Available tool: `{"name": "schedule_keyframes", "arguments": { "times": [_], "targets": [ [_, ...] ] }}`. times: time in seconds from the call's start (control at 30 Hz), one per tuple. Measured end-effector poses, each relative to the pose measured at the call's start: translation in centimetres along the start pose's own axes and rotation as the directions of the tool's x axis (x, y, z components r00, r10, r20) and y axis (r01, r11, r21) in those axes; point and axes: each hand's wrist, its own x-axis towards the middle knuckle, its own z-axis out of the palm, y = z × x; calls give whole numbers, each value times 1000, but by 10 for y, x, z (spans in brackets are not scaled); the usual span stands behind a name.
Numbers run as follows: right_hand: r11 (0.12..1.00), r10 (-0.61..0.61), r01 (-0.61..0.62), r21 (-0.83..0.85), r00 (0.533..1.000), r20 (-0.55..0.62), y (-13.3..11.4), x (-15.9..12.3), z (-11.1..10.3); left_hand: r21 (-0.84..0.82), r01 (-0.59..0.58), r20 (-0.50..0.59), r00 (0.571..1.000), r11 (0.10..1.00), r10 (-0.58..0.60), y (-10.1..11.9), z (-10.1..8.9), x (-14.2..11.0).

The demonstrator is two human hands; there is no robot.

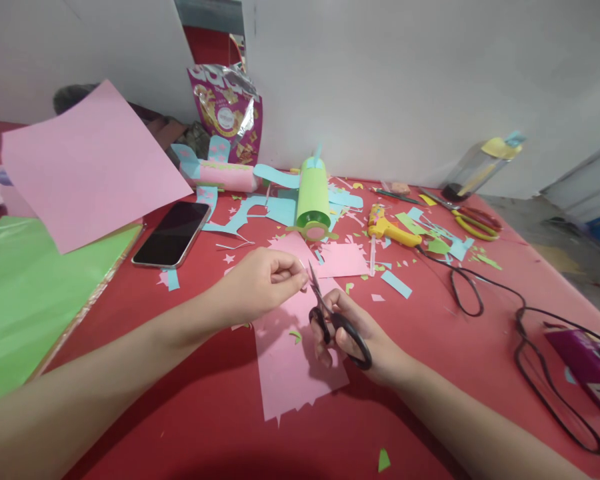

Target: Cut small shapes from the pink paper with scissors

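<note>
My right hand grips black-handled scissors, its fingers in the loops and the blades pointing up and to the left. Close to the blade tips, my left hand is closed in a pinch on a tiny piece that I cannot make out clearly. Beneath both hands lies a pink paper sheet with jagged cut edges. Further back stands a green paper tube with light-blue paper wings and a green-and-pink propeller at its front. Beside it rests a pink paper tube with blue fins.
Left of my hands are a phone, a large pink sheet and a green paper pack. A yellow glue gun with a looping black cord lies right, near paper scraps, other scissors, a bottle and a purple power strip.
</note>
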Motion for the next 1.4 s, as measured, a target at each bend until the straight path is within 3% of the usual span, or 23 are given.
{"name": "schedule_keyframes", "arguments": {
  "times": [0.43,0.7,1.1,1.4],
  "targets": [
    [998,-6,4,69,1000,25,2,0,0,-2,47,13,999,999,-47,2,2,-1],
    [1000,-17,16,4,1000,21,2,0,-2,16,57,9,998,998,-57,2,1,-2],
    [1000,0,0,22,1000,4,4,-1,-2,-96,65,-12,998,993,-66,5,4,-2],
    [996,-23,24,89,1000,-3,3,0,-1,-285,47,-58,996,957,-66,8,13,-2]
  ]
}}
